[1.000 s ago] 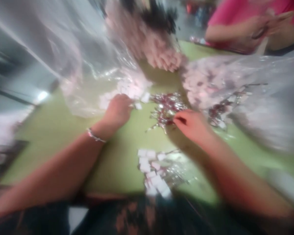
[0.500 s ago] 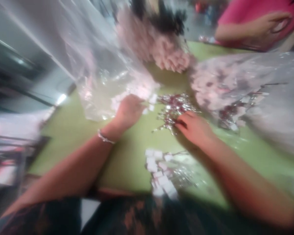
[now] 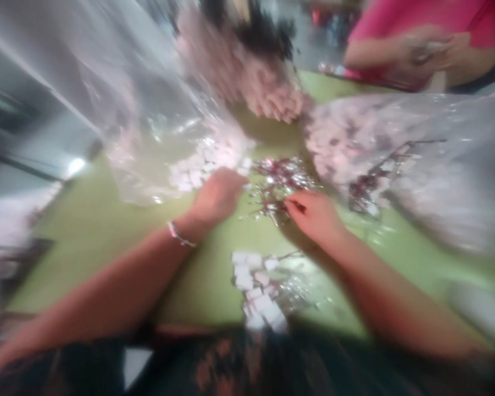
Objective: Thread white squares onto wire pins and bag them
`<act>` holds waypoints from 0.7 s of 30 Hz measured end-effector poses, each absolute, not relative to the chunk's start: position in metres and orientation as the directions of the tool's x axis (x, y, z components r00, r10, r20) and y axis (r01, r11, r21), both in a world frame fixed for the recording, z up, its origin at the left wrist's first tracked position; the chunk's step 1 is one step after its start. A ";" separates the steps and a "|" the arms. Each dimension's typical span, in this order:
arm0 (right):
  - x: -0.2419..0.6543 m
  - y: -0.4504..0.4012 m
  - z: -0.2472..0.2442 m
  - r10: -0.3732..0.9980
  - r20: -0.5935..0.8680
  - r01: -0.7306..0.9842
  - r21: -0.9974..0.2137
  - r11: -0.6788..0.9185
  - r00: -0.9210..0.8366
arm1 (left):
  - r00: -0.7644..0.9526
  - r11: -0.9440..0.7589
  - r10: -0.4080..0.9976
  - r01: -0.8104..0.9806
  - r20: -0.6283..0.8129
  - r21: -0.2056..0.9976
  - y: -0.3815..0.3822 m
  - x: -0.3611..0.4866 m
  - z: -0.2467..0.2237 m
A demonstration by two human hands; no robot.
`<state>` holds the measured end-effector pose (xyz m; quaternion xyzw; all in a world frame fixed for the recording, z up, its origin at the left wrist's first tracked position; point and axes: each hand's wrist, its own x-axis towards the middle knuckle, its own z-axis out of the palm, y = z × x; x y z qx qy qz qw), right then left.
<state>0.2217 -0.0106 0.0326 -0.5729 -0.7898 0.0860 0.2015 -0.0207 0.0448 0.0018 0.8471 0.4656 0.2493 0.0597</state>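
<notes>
The wires (image 3: pixel 278 179), blurred, lie mid-desk (image 3: pixel 206 264). The right hand (image 3: pixel 315 214) pinches at their near edge, its catch unclear; the left hand (image 3: pixel 218 195), half-curled, hides its fingertips beside the white pieces (image 3: pixel 193 168). Far right, a person (image 3: pixel 424 44) is cut off.

no readable text, white tags (image 3: pixel 266 308) on green table (image 3: pixel 206 275) too blurred to read

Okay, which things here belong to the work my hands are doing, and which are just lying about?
Likely in use:
- red-and-silver pile, at your right hand
- white pieces by your left hand
- perhaps the white pieces with silvery strands nearest you

Apparently lying about:
- pink bundle
- plastic bag on the right
</notes>
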 end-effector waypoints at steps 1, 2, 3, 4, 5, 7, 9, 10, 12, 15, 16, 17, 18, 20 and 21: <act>0.222 -0.010 0.033 0.944 0.228 0.864 -0.392 0.314 -0.240 | 0.408 -0.547 0.827 0.745 0.388 0.382 0.042 -0.021 0.004; 0.222 -0.010 0.033 0.948 0.234 0.856 -0.421 0.300 -0.216 | 0.356 -0.523 0.842 0.720 0.405 0.455 0.038 -0.020 0.008; 0.222 -0.010 0.035 0.953 0.231 0.844 -0.456 0.284 -0.195 | 0.292 -0.485 0.867 0.677 0.403 0.553 0.033 -0.019 0.011; 0.221 -0.010 0.038 0.960 0.216 0.827 -0.496 0.265 -0.178 | 0.232 -0.430 0.900 0.609 0.369 0.667 0.028 -0.018 0.014; 0.220 -0.011 0.041 0.969 0.185 0.806 -0.542 0.239 -0.163 | 0.188 -0.357 0.934 0.514 0.303 0.780 0.023 -0.017 0.017; 0.217 -0.013 0.050 0.986 0.093 0.758 -0.631 0.164 -0.136 | 0.183 -0.173 0.975 0.285 0.123 0.943 0.013 -0.014 0.019; 0.213 -0.017 0.058 0.993 0.015 0.711 -0.697 0.092 -0.113 | 0.255 -0.003 0.967 0.099 -0.022 0.995 0.007 -0.011 0.019; 0.211 -0.019 0.061 0.994 -0.006 0.690 -0.720 0.070 -0.108 | 0.288 0.057 0.955 0.038 -0.066 0.998 0.005 -0.010 0.018; 0.208 -0.023 0.064 0.993 -0.004 0.660 -0.748 0.074 -0.116 | 0.336 0.133 0.935 -0.040 -0.112 0.990 0.003 -0.007 0.018; 0.206 -0.027 0.060 0.981 0.077 0.654 -0.736 0.176 -0.178 | 0.373 0.194 0.917 -0.113 -0.140 0.974 0.003 -0.003 0.019; 0.206 -0.027 0.058 0.972 0.112 0.663 -0.715 0.224 -0.207 | 0.382 0.213 0.912 -0.130 -0.149 0.968 0.003 -0.002 0.020; 0.206 -0.027 0.056 0.961 0.146 0.677 -0.685 0.271 -0.237 | 0.390 0.231 0.907 -0.140 -0.161 0.963 0.003 -0.002 0.021; 0.206 -0.027 0.053 0.949 0.174 0.694 -0.649 0.312 -0.264 | 0.396 0.247 0.902 -0.144 -0.172 0.958 0.003 -0.001 0.023; 0.206 -0.027 0.050 0.928 0.213 0.737 -0.565 0.372 -0.305 | 0.408 0.267 0.892 -0.134 -0.193 0.954 0.003 -0.002 0.024; 0.207 -0.027 0.049 0.920 0.223 0.756 -0.525 0.391 -0.322 | 0.417 0.269 0.887 -0.121 -0.197 0.955 0.003 -0.002 0.024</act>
